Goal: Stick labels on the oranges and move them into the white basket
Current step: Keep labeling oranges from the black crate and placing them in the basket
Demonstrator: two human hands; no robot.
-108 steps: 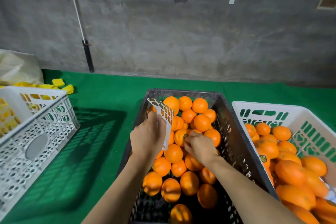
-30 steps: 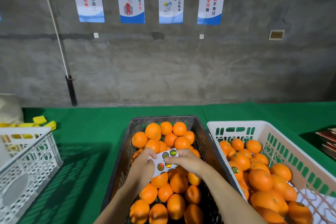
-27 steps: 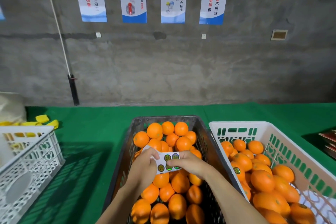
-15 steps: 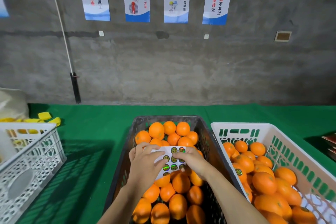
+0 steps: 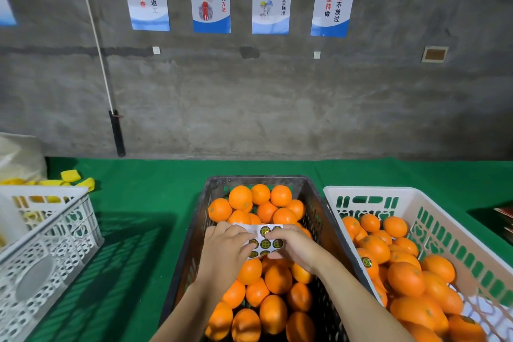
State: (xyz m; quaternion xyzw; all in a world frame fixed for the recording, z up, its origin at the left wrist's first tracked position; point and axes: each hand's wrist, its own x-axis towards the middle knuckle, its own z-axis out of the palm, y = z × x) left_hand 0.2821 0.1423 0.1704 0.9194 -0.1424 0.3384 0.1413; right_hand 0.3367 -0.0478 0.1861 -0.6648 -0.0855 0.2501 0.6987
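A dark crate (image 5: 201, 219) full of oranges (image 5: 261, 211) stands in the middle of the green table. Over it, both my hands hold a white sheet of round green-and-gold labels (image 5: 266, 240). My left hand (image 5: 226, 248) grips the sheet's left side with its thumb on top. My right hand (image 5: 291, 244) pinches the sheet's right side, fingertips on the labels. To the right stands the white basket (image 5: 433, 219) with many oranges in it; one orange (image 5: 367, 261) there shows a label.
A second white basket (image 5: 55, 236) stands at the left with yellow foam pieces (image 5: 70, 176) behind it. A concrete wall with posters runs behind the table. Some red items (image 5: 506, 216) lie at the far right edge.
Earlier my left hand held the sheet upright while my right hand touched an orange in the crate. Since then both hands have come together on the sheet, now held flat over the oranges.
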